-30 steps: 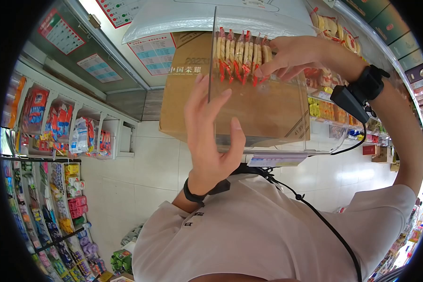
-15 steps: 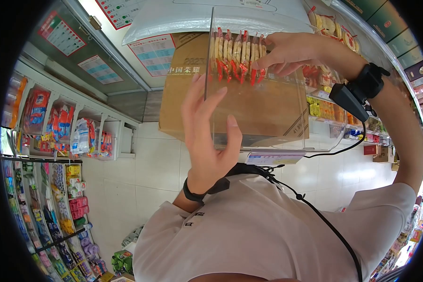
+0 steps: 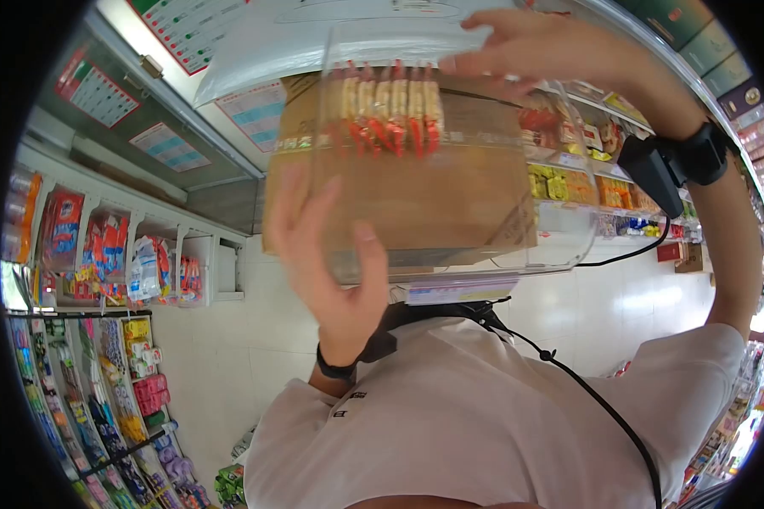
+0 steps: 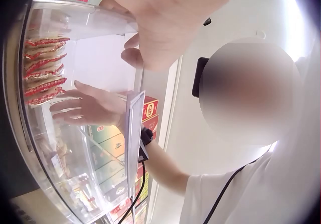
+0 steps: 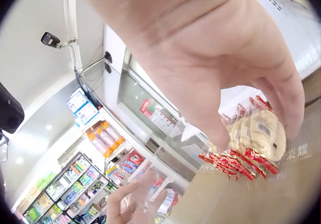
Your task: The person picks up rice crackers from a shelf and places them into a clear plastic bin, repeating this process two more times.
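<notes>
A clear plastic bin [image 3: 382, 277] with a price label strip [image 3: 463, 290] on its front is held over a cardboard box [image 3: 450, 204]. Inside, along its far left part, stands a row of individually wrapped crackers [image 3: 390, 106] with red wrapper ends. My left hand [image 3: 327, 271] grips the bin's left wall, thumb apart from the fingers. Just right of the row, my right hand [image 3: 543, 51] hovers with fingers spread and nothing held. In the right wrist view its fingers and thumb arch over the crackers [image 5: 266, 133].
A white plastic-wrapped package [image 3: 339, 38] lies beyond the box. Shelves of snacks [image 3: 560, 182] run along the right, and white shelf compartments [image 3: 106, 242] with bagged goods stand at the left. A black cable [image 3: 620, 263] hangs from the right wrist camera.
The bin and my left hand have shifted left in the head view, the bin moving farther than the box. My right hand has lifted off the crackers, up and away to the right.
</notes>
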Demonstrator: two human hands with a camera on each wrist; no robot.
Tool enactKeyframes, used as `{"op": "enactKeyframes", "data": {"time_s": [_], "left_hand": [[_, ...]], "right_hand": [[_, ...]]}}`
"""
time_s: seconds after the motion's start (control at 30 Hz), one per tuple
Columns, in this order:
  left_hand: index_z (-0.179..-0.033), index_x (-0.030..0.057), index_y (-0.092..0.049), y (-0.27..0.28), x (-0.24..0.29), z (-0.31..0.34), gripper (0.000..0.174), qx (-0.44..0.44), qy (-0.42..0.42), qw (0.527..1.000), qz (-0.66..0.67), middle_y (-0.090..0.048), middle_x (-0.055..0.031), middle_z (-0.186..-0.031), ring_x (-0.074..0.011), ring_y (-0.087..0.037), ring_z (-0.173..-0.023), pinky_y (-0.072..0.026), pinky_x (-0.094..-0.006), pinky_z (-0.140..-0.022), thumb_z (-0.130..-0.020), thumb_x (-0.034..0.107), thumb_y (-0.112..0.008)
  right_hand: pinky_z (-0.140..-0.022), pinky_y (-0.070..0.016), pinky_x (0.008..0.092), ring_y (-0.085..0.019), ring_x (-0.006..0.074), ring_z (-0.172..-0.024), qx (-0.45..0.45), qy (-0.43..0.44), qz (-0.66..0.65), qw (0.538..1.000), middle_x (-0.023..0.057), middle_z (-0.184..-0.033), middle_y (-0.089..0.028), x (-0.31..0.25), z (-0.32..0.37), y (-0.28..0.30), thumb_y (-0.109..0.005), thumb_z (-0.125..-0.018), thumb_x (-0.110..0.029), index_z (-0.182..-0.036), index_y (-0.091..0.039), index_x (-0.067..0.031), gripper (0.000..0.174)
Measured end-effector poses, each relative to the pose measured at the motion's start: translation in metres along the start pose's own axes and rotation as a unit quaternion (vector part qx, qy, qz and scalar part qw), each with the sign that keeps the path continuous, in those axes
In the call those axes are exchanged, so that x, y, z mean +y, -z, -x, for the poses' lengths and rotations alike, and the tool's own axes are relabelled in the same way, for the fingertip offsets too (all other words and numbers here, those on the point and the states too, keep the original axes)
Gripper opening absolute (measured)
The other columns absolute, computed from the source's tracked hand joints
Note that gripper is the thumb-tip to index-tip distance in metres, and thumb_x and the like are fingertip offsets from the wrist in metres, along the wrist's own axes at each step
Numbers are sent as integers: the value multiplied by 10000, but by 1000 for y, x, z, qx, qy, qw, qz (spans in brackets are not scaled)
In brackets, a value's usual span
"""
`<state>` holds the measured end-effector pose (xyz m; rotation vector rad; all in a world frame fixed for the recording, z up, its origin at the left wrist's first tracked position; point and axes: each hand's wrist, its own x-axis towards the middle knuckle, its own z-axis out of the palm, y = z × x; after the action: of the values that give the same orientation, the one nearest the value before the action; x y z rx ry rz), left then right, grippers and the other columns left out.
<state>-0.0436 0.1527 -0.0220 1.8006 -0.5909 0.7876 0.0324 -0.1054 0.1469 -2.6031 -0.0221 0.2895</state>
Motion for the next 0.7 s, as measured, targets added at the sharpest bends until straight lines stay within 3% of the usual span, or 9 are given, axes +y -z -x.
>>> {"op": "enactKeyframes", "data": {"time_s": [0.03, 0.1, 0.2, 0.3, 0.33, 0.4, 0.5, 0.6, 0.7], "left_hand": [[-1369, -25, -556, -3, 2, 2, 490, 23, 5, 1000, -6, -428, -265, -1510, -428, -411, -1441, -394, -519, -1140, -883, -16, -622], [-1362, -44, -541, -10, 7, 6, 458, 70, 0, 998, -10, -436, -270, -1499, -429, -418, -1436, -391, -528, -1148, -913, 10, -616], [-1329, -80, -514, -11, 18, 11, 402, 141, -65, 984, -92, -465, -327, -1437, -478, -438, -1405, -384, -567, -1166, -975, 101, -577], [-1209, -112, -537, -18, 41, 16, 479, 266, -193, 915, -235, -625, -331, -1222, -467, -607, -1211, -478, -546, -1095, -1089, 343, -449], [-1181, -105, -540, -13, 47, 22, 494, 289, -210, 898, -258, -636, -322, -1184, -460, -625, -1167, -489, -551, -1074, -1091, 367, -429], [-1116, -77, -562, -22, 73, 38, 470, 344, -249, 867, -260, -652, -296, -1135, -421, -645, -1108, -523, -525, -997, -1066, 377, -452], [-1010, 0, -578, -75, 118, 53, 352, 400, -329, 840, -161, -650, -223, -1046, -328, -634, -994, -547, -440, -841, -1009, 346, -512], [-909, 103, -515, -144, 168, 63, 263, 377, -418, 827, 1, -612, -106, -840, -233, -590, -745, -482, -369, -710, -1004, 333, -429], [-882, 12, -606, -178, 207, 72, 321, -43, -325, 943, -54, -709, -169, -926, -255, -674, -812, -543, -355, -631, -980, 313, -552]], "right_hand": [[-758, -553, 252, -668, 145, -905, 35, 38, 9, 999, 104, -1007, -675, -8, 13, 10, -616, -1001, -380, -1228, -595, 75, 509], [-786, -544, 255, -665, 143, -923, 70, 106, -22, 992, 111, -989, -697, 7, 27, 31, -572, -1054, -322, -1187, -625, 92, 438], [-887, -565, 287, -685, 208, -1041, 109, 186, -132, 968, 180, -1155, -701, 50, 42, 61, -640, -1006, -442, -1245, -612, 108, 600], [-803, -544, 285, -681, 204, -980, 170, 170, -164, 957, 164, -1149, -685, 100, 85, 74, -661, -970, -500, -1221, -617, 72, 626], [-714, -526, 264, -679, 164, -914, 150, 148, -149, 966, 137, -1101, -684, 134, 97, 86, -644, -977, -526, -1204, -614, 49, 619], [-548, -403, 230, -651, 100, -734, 105, 246, -132, 954, 75, -947, -695, 189, 114, 78, -511, -1064, -452, -1067, -642, -10, 461], [-663, -525, 254, -691, 126, -851, -33, 155, -192, 968, 69, -910, -696, 270, 130, 50, -570, -1060, -248, -1132, -679, -3, 277], [-774, -526, 288, -670, 130, -866, 34, 97, -125, 987, 52, -974, -722, 390, 97, 5, -647, -1021, -269, -1165, -696, -5, 304], [-926, -525, 396, -667, 290, -1082, 253, 41, -132, 957, 193, -1135, -703, 505, 23, -46, -682, -984, -387, -1262, -625, 37, 510]]}}
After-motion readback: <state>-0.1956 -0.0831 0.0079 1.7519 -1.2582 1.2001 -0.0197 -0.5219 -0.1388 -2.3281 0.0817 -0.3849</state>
